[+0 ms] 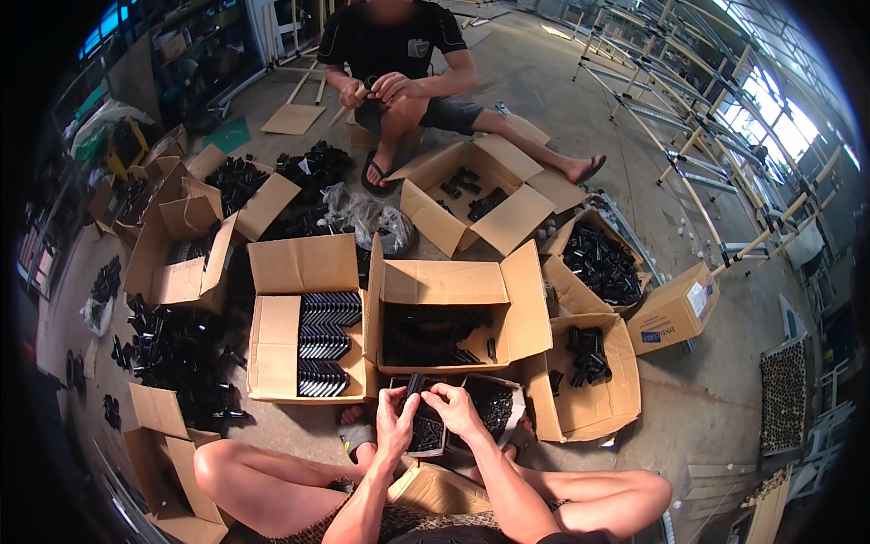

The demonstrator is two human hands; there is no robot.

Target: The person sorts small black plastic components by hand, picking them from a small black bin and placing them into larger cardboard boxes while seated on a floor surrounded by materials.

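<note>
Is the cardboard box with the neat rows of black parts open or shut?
The box is open: its far flap stands raised, and the black parts show inside.

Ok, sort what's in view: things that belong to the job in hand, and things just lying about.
Likely in use:
black part, held in the left hand, right hand close by
small black parts by the hands
black angled pieces, stacked in rows ahead

Seemingly just lying about:
green sheet
flat cardboard piece
crumpled clear plastic
</note>
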